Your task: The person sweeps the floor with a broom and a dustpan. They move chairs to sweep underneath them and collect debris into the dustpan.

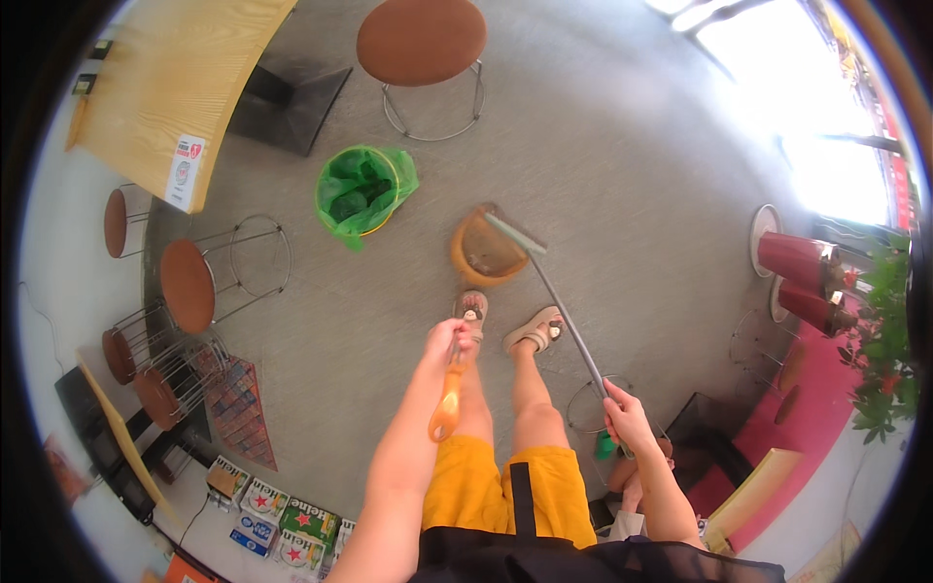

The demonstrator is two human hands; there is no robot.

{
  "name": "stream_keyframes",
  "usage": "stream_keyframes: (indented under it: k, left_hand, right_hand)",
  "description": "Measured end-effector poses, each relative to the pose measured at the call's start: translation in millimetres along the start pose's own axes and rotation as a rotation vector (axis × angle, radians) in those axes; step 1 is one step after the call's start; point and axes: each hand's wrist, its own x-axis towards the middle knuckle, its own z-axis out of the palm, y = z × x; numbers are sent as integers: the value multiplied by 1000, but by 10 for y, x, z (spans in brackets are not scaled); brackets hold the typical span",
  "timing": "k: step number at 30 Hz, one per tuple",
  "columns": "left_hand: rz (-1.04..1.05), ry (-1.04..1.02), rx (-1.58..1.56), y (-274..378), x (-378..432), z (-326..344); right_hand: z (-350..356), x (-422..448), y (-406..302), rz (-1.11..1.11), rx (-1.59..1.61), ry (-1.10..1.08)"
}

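Observation:
My left hand (450, 339) grips the upright handle of an orange long-handled dustpan (477, 255), whose handle end (446, 408) points back towards me. The pan rests on the grey floor just ahead of my feet, with some small dark bits in it. In my right hand (627, 421) is the grey stick (572, 321) of a broom. Its pale head (516, 232) lies across the right side of the pan's opening, bristles facing away from me. Ahead and to the left stands a bin (368, 188) lined with a green plastic bag, dark green material inside.
A round brown stool (421, 40) stands ahead, beside a wooden table (189, 65) with a black base (291, 106). More stools (188, 286) line the left. Beer cartons (306, 519) sit behind left. Red planters (798, 255) stand right. Another person's arm (633, 490) shows behind right.

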Motion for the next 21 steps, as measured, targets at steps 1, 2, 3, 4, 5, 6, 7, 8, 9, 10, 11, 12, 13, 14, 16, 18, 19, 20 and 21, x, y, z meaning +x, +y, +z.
stream_keyframes:
  k: [1,2,3,4,5,6,7,8,9,10,11,12,13,14,16,18,19,20,21]
  left_hand:
    - [33,-41,35,34,-37,-115]
    - [3,-45,-53,45,-90,-258]
    - [-11,-44,-135,84,-178,-431]
    - [2,-71,-114,122,-267,-561]
    - [18,-102,-89,155,-367,-679]
    - [47,-103,-54,193,-494,-723]
    - [76,-22,-163,245,-583,-872]
    - [43,15,-227,294,-614,-934]
    - [14,-24,-329,315,-606,-1269]
    - [23,-61,-360,294,-558,-1471]
    - [33,-90,-390,333,-512,-1589]
    - [77,-67,-442,325,-489,-1561]
    - [127,-24,-495,322,-601,-1576]
    - [122,-20,-488,316,-626,-1598]
    - [108,-9,-510,349,-628,-1598]
    - [103,-17,-528,381,-593,-1582]
    - [89,-25,-553,379,-603,-1508]
    - [122,16,-577,391,-595,-1420]
    - [117,34,-592,372,-632,-1385]
  right_hand:
    - [32,-15,-91,-50,-22,27]
    - [91,8,-181,-40,-40,74]
    - [154,64,-240,-57,-40,80]
    - [201,123,-316,-93,-62,107]
    - [245,186,-395,-135,-81,136]
    - [252,258,-453,-147,-128,147]
    - [350,262,-596,-160,-101,136]
    - [346,298,-679,-182,-113,150]
    - [404,366,-741,-196,-120,137]
    - [385,472,-804,-218,-112,159]
    - [391,626,-864,-313,-212,185]
    - [342,730,-903,-392,-323,219]
    - [400,787,-1023,-386,-315,222]
    - [468,892,-1209,-475,-385,264]
    - [552,1110,-1604,-570,-450,303]
    - [594,1353,-1924,-570,-431,291]
    - [582,1498,-2038,-566,-436,283]
    - [565,1686,-2137,-633,-442,290]
    - [563,1885,-2182,-687,-449,287]
